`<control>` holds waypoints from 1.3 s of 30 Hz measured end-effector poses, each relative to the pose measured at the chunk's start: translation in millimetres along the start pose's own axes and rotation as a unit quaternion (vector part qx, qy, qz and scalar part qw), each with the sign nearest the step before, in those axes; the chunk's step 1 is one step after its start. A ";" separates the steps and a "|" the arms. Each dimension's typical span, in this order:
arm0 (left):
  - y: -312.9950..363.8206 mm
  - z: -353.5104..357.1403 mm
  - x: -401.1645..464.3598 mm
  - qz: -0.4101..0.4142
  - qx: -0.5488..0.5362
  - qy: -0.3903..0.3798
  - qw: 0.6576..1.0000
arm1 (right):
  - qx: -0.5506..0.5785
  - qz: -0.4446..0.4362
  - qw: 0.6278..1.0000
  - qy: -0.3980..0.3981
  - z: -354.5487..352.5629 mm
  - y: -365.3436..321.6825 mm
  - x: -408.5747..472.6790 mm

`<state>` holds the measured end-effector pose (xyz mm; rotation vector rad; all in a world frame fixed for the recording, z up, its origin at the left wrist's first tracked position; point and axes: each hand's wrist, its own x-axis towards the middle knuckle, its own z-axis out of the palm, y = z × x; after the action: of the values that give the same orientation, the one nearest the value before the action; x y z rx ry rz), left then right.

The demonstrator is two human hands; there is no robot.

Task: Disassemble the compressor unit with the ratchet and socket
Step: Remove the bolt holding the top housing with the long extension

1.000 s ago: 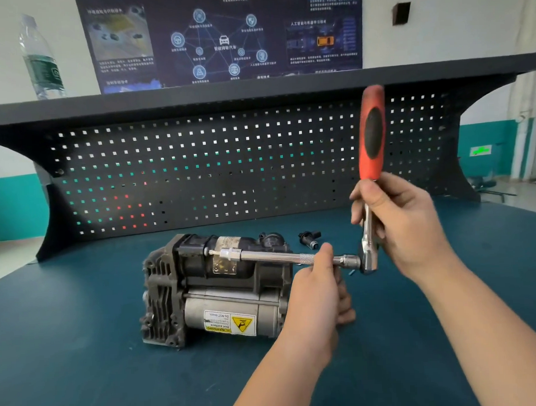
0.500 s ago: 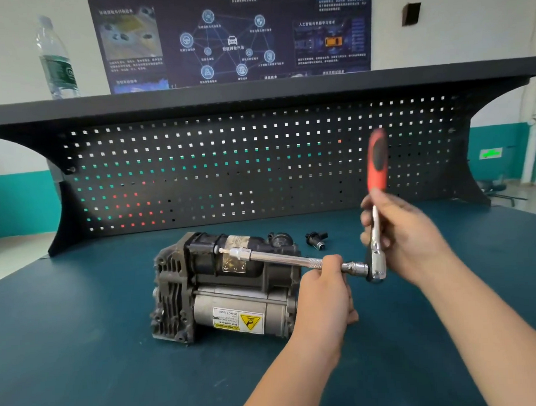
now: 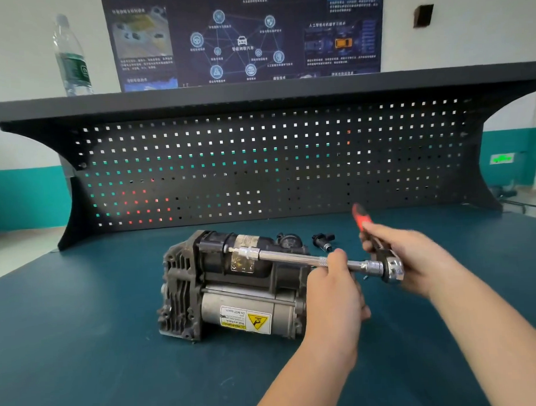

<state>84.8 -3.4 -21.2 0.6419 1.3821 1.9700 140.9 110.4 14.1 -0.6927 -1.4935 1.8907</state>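
- Swung down and away from us since a second ago, the ratchet now shows only a blurred red tip of its handle above our right hand, where earlier that handle stood nearly upright against the pegboard.
- From the head view, our right hand is clenched round the ratchet handle close to its chrome head, and it is smeared by motion.
- Our left hand pinches the long extension bar near its knurled end, thumb on top, and hides the compressor's right end.
- That bar runs level from the ratchet head leftward to the socket, which meets the upper black part of the compressor unit.
- We see the compressor lying on its side on the teal counter, finned casting to the left, yellow warning label facing us.
- Just behind it lie a small black fitting and a round black part, partly hidden by the unit.
- Above the pegboard, a water bottle stands on the shelf, with a dark poster on the wall behind.
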 end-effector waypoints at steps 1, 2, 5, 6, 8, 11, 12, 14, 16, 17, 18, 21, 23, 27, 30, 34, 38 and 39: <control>-2.7 -1.7 0.2 -0.010 0.016 0.009 1.000 | -0.004 -0.049 0.999 0.000 0.9 -2.9 -0.9; -4.6 -3.1 0.1 -0.021 0.028 0.012 0.999 | 0.007 -0.108 0.994 -0.019 0.1 -7.6 -3.6; -4.7 -4.2 -0.1 -0.038 0.041 -0.009 0.998 | 0.052 -0.230 0.950 -0.203 -13.0 -22.8 -15.4; -3.7 -4.2 -0.2 -0.040 0.045 -0.010 0.998 | 0.045 -0.241 0.933 -0.262 -17.0 -24.8 -19.3; -2.8 -4.1 -0.7 -0.038 0.058 -0.005 0.998 | 0.021 -0.242 0.917 -0.316 -21.9 -23.6 -21.6; -3.4 -3.2 -3.1 -0.034 0.046 -0.016 0.998 | 0.063 -0.205 0.942 -0.257 -15.9 -23.1 -17.7; -1.8 -2.1 -3.9 -0.033 0.035 -0.024 0.999 | 0.074 -0.184 0.958 -0.205 -12.8 -22.2 -15.3; 3.9 0.7 -5.8 -0.026 0.010 -0.046 0.999 | 0.059 -0.109 0.989 -0.079 -8.0 -16.9 -10.2; 7.9 2.0 -7.1 -0.016 -0.002 -0.059 0.998 | -0.001 -0.009 1.000 -0.009 -3.5 -6.1 -5.1; 7.7 1.3 -7.2 -0.019 0.003 -0.056 0.998 | -0.024 0.020 1.000 0.003 -0.1 -2.0 -4.3; 5.8 0.1 -6.9 -0.027 0.015 -0.048 0.998 | -0.038 0.017 0.999 0.012 2.1 0.3 -3.5; -0.1 -2.6 -6.9 -0.060 0.041 -0.045 0.996 | -0.007 -0.125 0.992 0.001 2.6 -6.7 -4.2; 0.1 -0.6 -8.2 -0.074 0.033 -0.065 0.995 | 0.035 -0.211 0.974 -0.077 -3.0 -16.6 -9.6; 3.0 2.0 -9.4 -0.087 0.001 -0.081 0.993 | 0.037 -0.239 0.950 -0.198 -14.1 -19.5 -13.4; 1.6 0.2 -7.2 -0.085 -0.004 -0.071 0.994 | 0.066 -0.193 0.966 -0.160 -7.8 -14.8 -10.1; -1.2 1.3 -7.3 -0.033 0.012 -0.079 0.996 | 0.003 -0.094 0.996 -0.003 0.8 -8.7 -7.1; -3.2 2.6 -7.3 0.004 0.025 -0.074 0.997 | -0.045 -0.004 0.998 0.039 5.1 -2.9 -8.9; -5.0 1.9 -6.8 -0.001 0.037 -0.067 0.997 | -0.034 -0.039 0.998 0.035 6.0 -3.8 -9.6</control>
<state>91.8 -6.0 -25.5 0.7918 1.3776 1.8467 143.4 100.0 19.4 -0.7136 -1.5250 1.7473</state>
